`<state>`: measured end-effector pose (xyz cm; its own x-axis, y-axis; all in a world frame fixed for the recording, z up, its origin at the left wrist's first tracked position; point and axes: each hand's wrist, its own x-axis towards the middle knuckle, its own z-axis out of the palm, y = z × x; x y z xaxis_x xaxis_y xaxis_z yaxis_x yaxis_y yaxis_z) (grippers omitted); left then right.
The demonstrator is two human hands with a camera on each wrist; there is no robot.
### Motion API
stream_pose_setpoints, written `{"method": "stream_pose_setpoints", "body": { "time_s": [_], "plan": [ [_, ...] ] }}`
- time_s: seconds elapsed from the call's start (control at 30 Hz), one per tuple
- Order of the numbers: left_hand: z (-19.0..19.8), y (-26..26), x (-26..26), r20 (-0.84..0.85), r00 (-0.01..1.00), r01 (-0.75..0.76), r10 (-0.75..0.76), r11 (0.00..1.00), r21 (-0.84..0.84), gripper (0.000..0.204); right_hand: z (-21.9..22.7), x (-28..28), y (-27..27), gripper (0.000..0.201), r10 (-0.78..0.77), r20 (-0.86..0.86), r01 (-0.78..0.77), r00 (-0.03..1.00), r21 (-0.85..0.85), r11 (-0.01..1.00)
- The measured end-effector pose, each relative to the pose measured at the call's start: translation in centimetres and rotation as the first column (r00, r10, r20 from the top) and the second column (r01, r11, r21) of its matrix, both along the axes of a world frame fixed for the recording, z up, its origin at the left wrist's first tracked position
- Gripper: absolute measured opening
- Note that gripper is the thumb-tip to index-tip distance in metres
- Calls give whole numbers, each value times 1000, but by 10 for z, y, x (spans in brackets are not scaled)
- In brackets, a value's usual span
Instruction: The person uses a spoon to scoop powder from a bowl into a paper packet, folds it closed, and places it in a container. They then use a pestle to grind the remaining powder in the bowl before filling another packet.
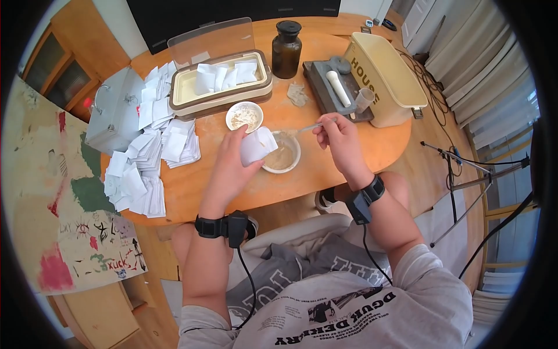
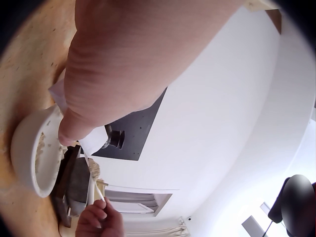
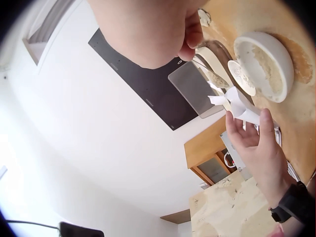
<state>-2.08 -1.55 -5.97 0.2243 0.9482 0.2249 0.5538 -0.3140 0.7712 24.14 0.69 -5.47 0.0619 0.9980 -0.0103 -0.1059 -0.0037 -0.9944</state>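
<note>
My left hand point(image 1: 229, 168) holds a white paper packet point(image 1: 256, 146) between thumb and fingers, its mouth spread apart in the right wrist view. My right hand point(image 1: 342, 144) pinches the handle of a thin spoon point(image 1: 309, 127). Tan powder is heaped in the bowl of the spoon point(image 3: 217, 79), close to the packet's mouth in the right wrist view. Below both hands stands a white mixing bowl point(image 1: 299, 158) with tan powder in it and on its inner wall. Just behind the packet is a smaller white bowl point(image 1: 228, 118) with pale, crumbly bits inside.
Stacks of white packets point(image 1: 145, 152) lie at the left beside a metal case point(image 1: 113, 107). Behind is a lidded box point(image 1: 221, 98) holding more packets. A dark jar point(image 1: 287, 52), a grey tray point(image 1: 317, 78) with a white pestle point(image 1: 338, 88), and a cream bin point(image 1: 386, 75) stand farther right.
</note>
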Motion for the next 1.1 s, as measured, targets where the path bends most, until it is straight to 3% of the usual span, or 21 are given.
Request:
{"method": "stream_pose_setpoints", "body": {
  "time_s": [0.03, 0.1, 0.13, 0.2, 0.33, 0.4, 0.43, 0.53, 0.6, 0.63, 0.7, 0.83, 0.9, 1.1],
  "plan": [
    [-1, 0, 1, -8, 1000, 8, -8, 1000, -5, 77, 4, -5, -2, 19, 0, 1, 0, 1000, 2, 1000],
    [-2, 0, 5, -15, 1000, 22, -22, 1000, -8, 77, 10, -23, -10, 17, 33, 208, -55, 978, 102, 993],
    [-1, -1, 7, -23, 999, 34, -34, 999, 2, 76, 10, -24, -15, 17, 28, 207, -50, 978, 102, 994],
    [-2, 0, 7, -34, 999, 43, -43, 999, 9, 75, 9, -28, -20, 15, -100, 491, -146, 865, 438, 887],
    [-6, 0, 2, -11, 1000, -16, 16, 999, 33, 74, 9, -13, -21, 12, -181, 535, -74, 825, 421, 904],
    [-6, 1, 0, -13, 999, -43, 43, 999, 10, 74, -1, -7, -17, 13, -141, 714, -197, 686, 368, 909],
    [-8, 2, -1, 18, 998, -52, 52, 998, 31, 74, -4, -6, -18, 13, -140, 715, -198, 685, 368, 909],
    [-8, 2, -4, 45, 997, -63, 61, 996, 57, 75, -11, -8, -23, 15, -14, 711, -256, 703, 271, 928],
    [-8, 2, -4, 43, 997, -62, 59, 996, 62, 75, -13, -10, -26, 18, 157, 566, -229, 809, 57, 972],
    [-7, 2, -4, 41, 998, -57, 54, 996, 71, 75, -16, -12, -26, 18, 157, 566, -227, 809, 55, 972],
    [-6, 1, -4, 39, 998, -49, 45, 996, 80, 75, -25, -17, -25, 21, 189, 385, -178, 904, -62, 982],
    [-5, 1, -3, 27, 999, -25, 24, 999, 47, 76, -30, -20, -23, 22, 175, 311, -153, 934, -94, 984],
    [-4, 0, -4, 31, 999, -21, 20, 999, 37, 76, -32, -20, -22, 22, 132, 122, -117, 984, -117, 986],
    [-2, 0, -4, 1, 1000, -18, 18, 999, 26, 76, -27, -5, -13, 21, 31, 0, -31, 1000, -87, 996]
  ]
}}
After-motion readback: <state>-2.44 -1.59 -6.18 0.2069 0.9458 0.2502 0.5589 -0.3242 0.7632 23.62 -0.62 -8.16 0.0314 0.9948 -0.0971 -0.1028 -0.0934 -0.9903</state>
